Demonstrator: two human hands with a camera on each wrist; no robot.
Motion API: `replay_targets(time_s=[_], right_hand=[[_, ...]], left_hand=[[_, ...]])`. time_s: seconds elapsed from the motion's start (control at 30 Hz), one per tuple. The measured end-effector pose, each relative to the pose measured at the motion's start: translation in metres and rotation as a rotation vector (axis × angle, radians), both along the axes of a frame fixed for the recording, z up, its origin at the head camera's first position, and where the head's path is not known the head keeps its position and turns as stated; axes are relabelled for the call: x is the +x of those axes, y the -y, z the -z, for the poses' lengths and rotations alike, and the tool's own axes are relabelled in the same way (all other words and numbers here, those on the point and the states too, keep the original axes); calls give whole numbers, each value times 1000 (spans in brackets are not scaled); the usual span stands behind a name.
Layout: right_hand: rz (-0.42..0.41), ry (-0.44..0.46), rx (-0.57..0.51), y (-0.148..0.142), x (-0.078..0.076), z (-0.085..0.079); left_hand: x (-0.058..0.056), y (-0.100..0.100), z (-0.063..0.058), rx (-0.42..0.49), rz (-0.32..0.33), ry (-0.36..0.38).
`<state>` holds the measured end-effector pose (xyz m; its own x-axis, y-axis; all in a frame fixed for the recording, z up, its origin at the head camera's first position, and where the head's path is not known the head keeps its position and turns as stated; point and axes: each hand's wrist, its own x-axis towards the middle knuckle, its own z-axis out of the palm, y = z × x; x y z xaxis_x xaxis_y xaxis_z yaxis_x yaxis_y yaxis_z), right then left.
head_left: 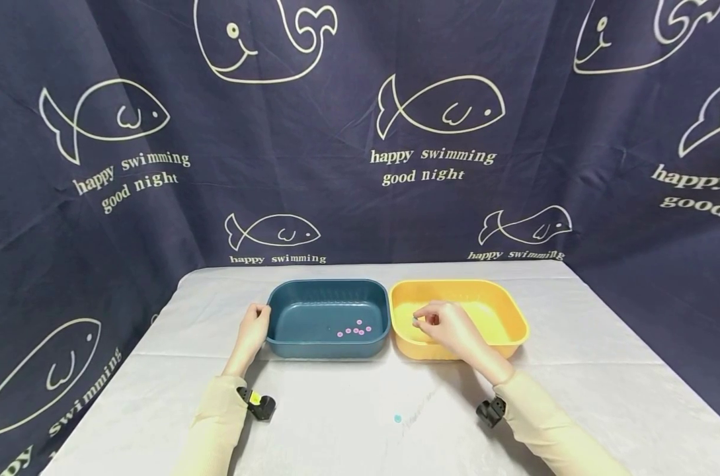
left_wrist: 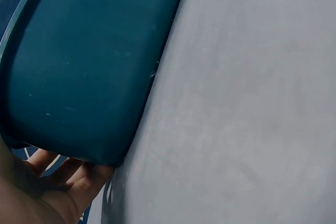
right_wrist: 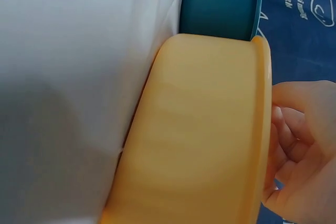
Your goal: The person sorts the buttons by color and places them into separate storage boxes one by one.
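Observation:
At the left end of the dark teal bin (head_left: 328, 350), my left hand (head_left: 255, 322) grips the rim; in the left wrist view its fingers (left_wrist: 86, 184) lie against the bin's outer end wall. Several small pink rings (head_left: 360, 322) lie on the bin's floor toward its right side. My right hand (head_left: 451, 325) is over the yellow bin (head_left: 502, 317), pinching a small bluish piece (head_left: 415, 320) between thumb and fingertips. From the right wrist camera, the yellow wall and rim hide those fingertips.
The two bins stand side by side, touching, on a white-covered table (head_left: 336, 410). A small turquoise piece (head_left: 398, 418) lies on the cloth in front of them. Behind hangs a navy curtain (head_left: 348, 198) with fish drawings.

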<state>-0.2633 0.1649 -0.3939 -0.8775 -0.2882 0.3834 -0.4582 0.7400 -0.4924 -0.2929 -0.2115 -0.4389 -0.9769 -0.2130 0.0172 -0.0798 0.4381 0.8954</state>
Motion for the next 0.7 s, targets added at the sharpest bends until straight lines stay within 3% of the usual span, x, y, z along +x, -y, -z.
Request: replay_targets(time_s=[0.7], right_hand=[[32,1,42,-19,-8,6]], left_hand=[[2,0,-1,-3,11,-2]])
